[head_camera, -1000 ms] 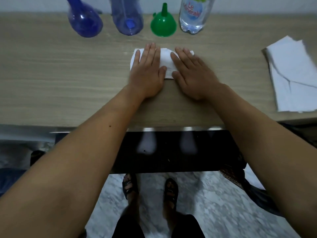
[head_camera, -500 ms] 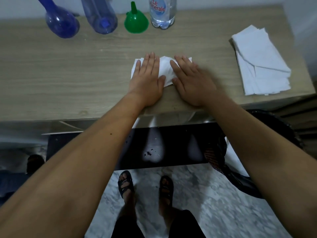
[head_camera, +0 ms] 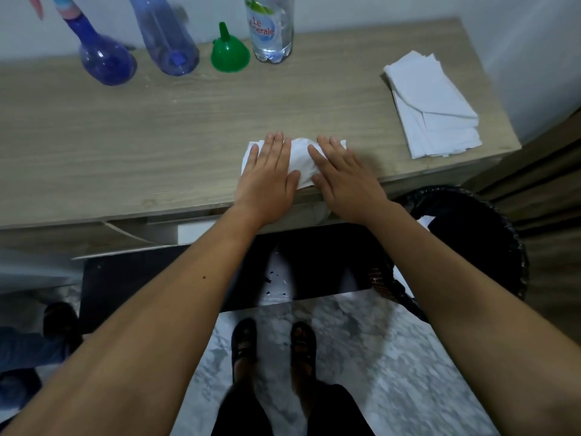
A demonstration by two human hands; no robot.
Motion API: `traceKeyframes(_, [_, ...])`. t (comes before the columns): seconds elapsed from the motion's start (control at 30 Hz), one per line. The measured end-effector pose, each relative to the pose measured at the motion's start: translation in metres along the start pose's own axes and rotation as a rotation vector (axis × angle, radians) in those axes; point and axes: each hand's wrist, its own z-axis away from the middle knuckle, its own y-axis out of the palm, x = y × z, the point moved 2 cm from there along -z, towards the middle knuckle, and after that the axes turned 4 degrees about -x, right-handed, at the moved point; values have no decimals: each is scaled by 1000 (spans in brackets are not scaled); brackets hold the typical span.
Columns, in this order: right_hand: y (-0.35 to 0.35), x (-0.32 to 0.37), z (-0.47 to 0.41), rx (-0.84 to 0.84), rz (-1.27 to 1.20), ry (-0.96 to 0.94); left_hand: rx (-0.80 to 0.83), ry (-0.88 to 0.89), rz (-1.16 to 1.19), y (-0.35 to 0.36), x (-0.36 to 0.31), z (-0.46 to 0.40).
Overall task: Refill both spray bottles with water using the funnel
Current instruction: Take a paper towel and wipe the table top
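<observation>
Both hands, the left hand (head_camera: 267, 177) and right hand (head_camera: 342, 180), lie flat with straight fingers on a white tissue (head_camera: 300, 165) at the bench's (head_camera: 157, 146) front edge, so refilling seems unstarted: next, reach to the back edge, where the round spray bottle (head_camera: 105, 62), tall spray bottle (head_camera: 169, 42), green funnel (head_camera: 229, 55) and water bottle (head_camera: 272, 29) stand.

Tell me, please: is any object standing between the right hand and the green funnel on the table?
Nothing visible does. The right hand lies flat on a white tissue near the front edge, and only bare table separates it from the funnel. The water bottle stands beside the funnel, not in front.
</observation>
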Motion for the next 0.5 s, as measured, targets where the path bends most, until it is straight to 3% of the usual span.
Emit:
traceKeyframes(0.23, [-10, 18, 19, -69, -126, 104, -59, 132, 199, -2, 8, 18])
traceKeyframes(0.33, [-15, 25, 23, -147, -142, 160, -183, 166, 376, -5, 16, 27])
traceKeyframes(0.5, [-11, 29, 48, -341, -291, 267, -364, 187, 451, -1, 20, 44])
